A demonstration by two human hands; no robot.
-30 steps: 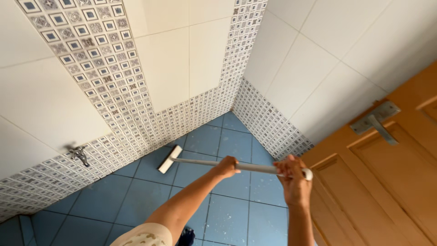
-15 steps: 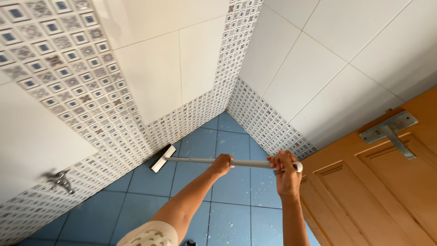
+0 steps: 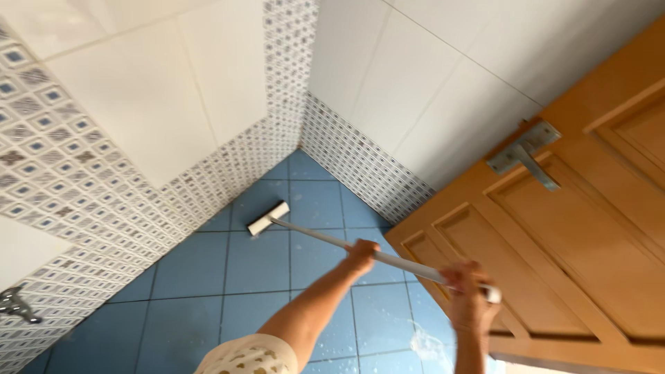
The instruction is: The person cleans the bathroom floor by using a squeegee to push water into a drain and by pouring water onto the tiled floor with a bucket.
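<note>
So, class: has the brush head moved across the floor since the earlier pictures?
Yes. The brush head has pulled away from the patterned wall tiles onto the blue floor tiles.

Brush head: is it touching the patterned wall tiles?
Apart. In the head view, the brush head rests on the blue floor, with floor visible between it and the wall tiles.

Blurred right hand (image 3: 470, 299) (tap (image 3: 15, 305) cut off)
</note>
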